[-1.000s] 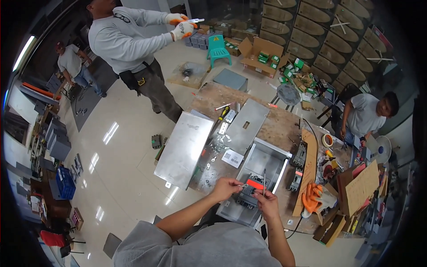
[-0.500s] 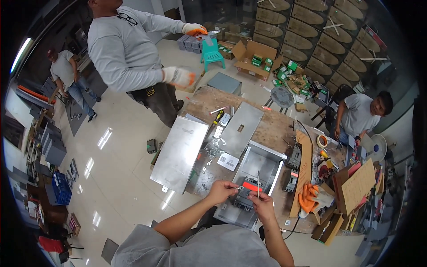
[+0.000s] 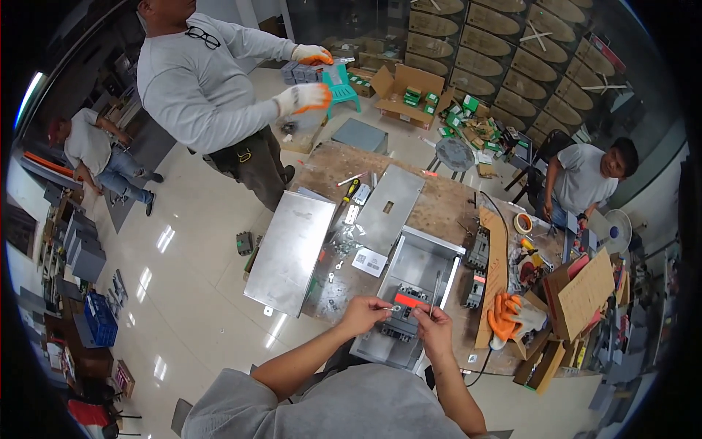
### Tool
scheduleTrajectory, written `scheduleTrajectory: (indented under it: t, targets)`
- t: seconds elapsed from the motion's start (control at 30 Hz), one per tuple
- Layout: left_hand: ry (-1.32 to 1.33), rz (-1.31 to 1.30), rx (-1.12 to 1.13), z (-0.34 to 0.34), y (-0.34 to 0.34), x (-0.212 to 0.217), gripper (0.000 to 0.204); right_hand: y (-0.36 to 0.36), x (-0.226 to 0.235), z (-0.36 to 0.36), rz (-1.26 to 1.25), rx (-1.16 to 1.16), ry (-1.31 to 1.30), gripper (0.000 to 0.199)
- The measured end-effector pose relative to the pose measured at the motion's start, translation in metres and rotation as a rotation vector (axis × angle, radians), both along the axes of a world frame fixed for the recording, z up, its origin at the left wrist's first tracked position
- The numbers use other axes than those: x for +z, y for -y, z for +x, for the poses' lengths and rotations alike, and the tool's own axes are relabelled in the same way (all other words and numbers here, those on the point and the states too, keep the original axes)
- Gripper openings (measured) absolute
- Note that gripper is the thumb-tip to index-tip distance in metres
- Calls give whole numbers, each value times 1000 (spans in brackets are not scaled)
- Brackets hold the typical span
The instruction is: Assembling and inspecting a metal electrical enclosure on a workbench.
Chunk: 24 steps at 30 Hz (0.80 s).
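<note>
In my left hand, finger and thumb pinch a small cable lug with a ring end. My right hand is closed on a thin metal rod, which points away from me; its lower end is hidden. Both hands are above an open grey metal enclosure on the table. Inside it, partly under my fingers, sits a dark circuit breaker with a red strip. Loose lugs lie to the left of the enclosure.
Metal panels lie left on the wooden table, near a yellow-black screwdriver. To the right are more breakers, orange-white gloves and cardboard boxes. One person stands across, another sits right.
The rod in my right hand has tipped to the right, away from the lug. My left hand has hardly moved. The standing person's lower gloved hand has risen.
</note>
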<state>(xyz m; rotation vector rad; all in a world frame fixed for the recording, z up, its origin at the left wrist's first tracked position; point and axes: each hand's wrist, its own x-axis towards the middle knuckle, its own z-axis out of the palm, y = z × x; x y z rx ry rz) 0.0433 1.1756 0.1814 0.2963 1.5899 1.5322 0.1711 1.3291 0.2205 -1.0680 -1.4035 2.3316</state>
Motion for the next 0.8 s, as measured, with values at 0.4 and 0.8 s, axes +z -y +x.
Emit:
scheduleTrajectory:
  t: [0.4, 0.8]
  targets:
    - [-31, -21, -27, 6, -1, 9, 21, 0, -1, 2, 16, -47, -15, 14]
    - [54, 62, 62, 11, -4, 0, 21, 2, 4, 4, -20, -62, -6, 16]
